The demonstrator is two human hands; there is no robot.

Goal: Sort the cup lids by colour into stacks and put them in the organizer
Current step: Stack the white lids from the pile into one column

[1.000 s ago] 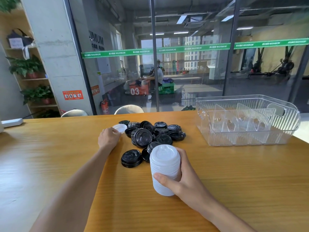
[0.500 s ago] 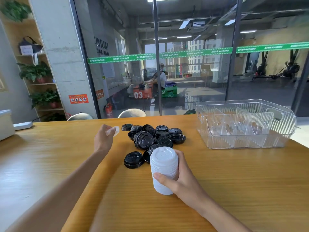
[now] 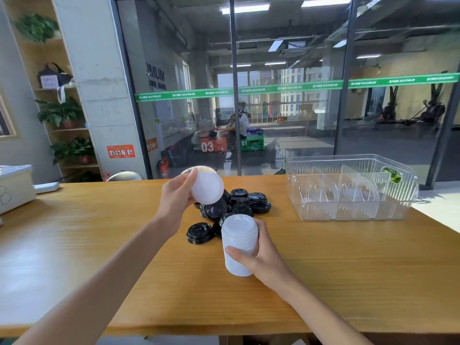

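My left hand (image 3: 175, 195) holds a single white lid (image 3: 207, 186) in the air above the left edge of a pile of black lids (image 3: 239, 204). The lid is tilted with its flat side toward me. My right hand (image 3: 266, 255) grips a tall stack of white lids (image 3: 239, 245) that stands on the wooden table (image 3: 348, 265), just in front of the pile. One small stack of black lids (image 3: 200, 233) lies apart at the front left. The clear plastic organizer (image 3: 353, 212) with dividers stands at the back right and holds no lids.
A white box (image 3: 15, 188) and a white power strip (image 3: 46, 187) sit at the table's far left edge. A glass wall runs behind the table, with a chair back (image 3: 124, 176) against it. Bare wood lies between my right hand and the organizer.
My left hand picked the white lid off the table beside the pile, raised it and brought it right, toward the stack. My right hand kept holding the white stack in place.
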